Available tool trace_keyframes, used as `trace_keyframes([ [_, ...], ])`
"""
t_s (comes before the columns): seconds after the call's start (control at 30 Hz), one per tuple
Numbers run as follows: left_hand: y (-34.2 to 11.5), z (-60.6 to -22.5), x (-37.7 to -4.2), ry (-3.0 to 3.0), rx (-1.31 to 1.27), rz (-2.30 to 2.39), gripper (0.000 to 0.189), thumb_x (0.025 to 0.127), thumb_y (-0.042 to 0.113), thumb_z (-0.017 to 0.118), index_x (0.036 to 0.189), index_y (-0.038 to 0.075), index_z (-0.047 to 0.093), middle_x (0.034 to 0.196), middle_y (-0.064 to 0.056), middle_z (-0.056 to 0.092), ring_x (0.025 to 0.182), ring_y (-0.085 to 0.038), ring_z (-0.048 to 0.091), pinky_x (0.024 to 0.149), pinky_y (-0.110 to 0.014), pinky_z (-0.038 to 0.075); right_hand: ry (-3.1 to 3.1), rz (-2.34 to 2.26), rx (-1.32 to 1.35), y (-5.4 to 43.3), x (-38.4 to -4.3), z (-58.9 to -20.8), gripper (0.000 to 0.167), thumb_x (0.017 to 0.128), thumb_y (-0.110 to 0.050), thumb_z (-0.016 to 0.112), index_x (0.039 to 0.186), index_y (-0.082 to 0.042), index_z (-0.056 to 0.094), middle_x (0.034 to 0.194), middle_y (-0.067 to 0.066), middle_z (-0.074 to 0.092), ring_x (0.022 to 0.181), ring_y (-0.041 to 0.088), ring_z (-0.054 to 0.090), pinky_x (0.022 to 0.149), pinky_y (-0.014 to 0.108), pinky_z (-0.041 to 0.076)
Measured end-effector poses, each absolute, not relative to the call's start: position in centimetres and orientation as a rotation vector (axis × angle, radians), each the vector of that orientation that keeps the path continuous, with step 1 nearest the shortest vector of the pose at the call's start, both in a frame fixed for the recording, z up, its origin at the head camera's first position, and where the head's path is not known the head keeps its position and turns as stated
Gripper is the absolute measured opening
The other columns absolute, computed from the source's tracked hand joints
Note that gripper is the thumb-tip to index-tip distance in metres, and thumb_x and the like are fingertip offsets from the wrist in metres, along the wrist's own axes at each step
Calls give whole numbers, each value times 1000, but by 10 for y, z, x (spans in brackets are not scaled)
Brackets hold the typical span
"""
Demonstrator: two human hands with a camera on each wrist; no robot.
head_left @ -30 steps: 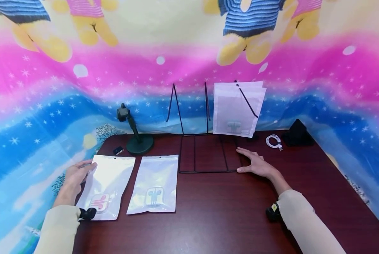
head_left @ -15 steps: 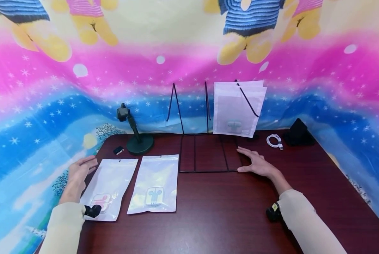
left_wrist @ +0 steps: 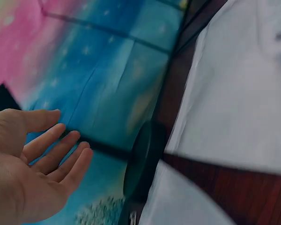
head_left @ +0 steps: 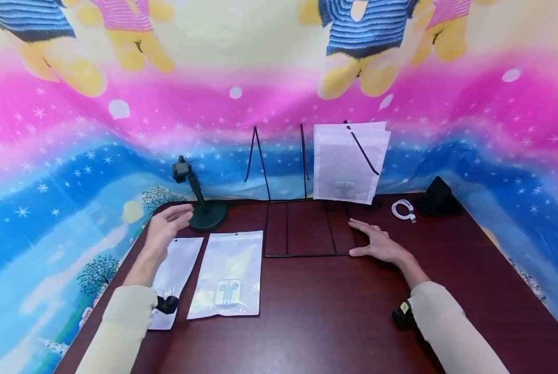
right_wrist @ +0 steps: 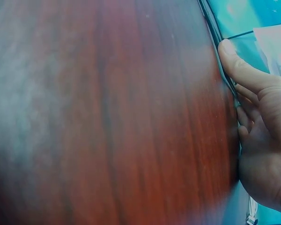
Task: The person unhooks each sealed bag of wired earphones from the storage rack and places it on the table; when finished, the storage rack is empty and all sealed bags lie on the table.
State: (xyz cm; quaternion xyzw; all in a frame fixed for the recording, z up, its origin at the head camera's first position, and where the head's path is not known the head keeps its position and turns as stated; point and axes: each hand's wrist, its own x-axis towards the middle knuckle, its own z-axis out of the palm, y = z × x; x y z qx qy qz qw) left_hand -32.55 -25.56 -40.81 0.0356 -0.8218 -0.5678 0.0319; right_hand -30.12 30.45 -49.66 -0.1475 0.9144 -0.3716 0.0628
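Note:
My left hand [head_left: 166, 228] holds nothing, hovering over the back edge of the left white pouch [head_left: 178, 270], its fingers loosely bent. That pouch is partly hidden by hand and wrist. Beside it on the table lies another white zip pouch [head_left: 227, 259], with earphones in a small clear case [head_left: 228, 292] on its front. A black wire display rack [head_left: 307, 254] stands at the back. My right hand [head_left: 377, 241] rests at the right side of its base, thumb at the front corner and fingers spread. Two overlapping white pouches [head_left: 346, 156] hang from the rack's right hook.
Behind the left hand stands a dark green round-based stand [head_left: 207, 215]. A coiled white cable [head_left: 402, 209] and a black holder [head_left: 439, 197] sit at the back right. A printed cloth [head_left: 279, 78] hangs behind the dark wooden table [head_left: 307, 322].
My left hand has let go of the left pouch, which has settled slightly to the right, and has moved up and right above it. The right hand has stayed put.

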Motion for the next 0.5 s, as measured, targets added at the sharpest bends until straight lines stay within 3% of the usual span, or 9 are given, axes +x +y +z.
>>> trace_keyframes([
  [0.1, -227, -410, -332, -2572, 25, -1768, 49, 105, 29, 65, 149, 7, 57, 150, -16, 56, 136, -32, 55, 117, -51, 41, 2762, -1119, -445, 305, -301, -496, 91, 91, -36, 81, 164, -10, 32, 171, 17, 22, 149, 46, 19, 114, 72, 11],
  [0.33, -172, -423, -342, -2709, -166, -1848, 51, 104, 27, 66, 151, 11, 54, 151, -14, 56, 137, -34, 55, 119, -55, 37, 2765, -1119, -453, 305, -303, -497, 91, 91, -38, 80, 163, -9, 32, 170, 17, 22, 149, 45, 20, 114, 71, 12],
  [0.5, -147, -430, -346, -2750, -251, -1882, 52, 103, 26, 68, 150, 9, 55, 151, -15, 56, 135, -35, 57, 116, -54, 41, 2766, -1112, -457, 304, -304, -496, 92, 91, -38, 81, 163, -9, 32, 170, 18, 23, 148, 46, 21, 113, 70, 14],
])
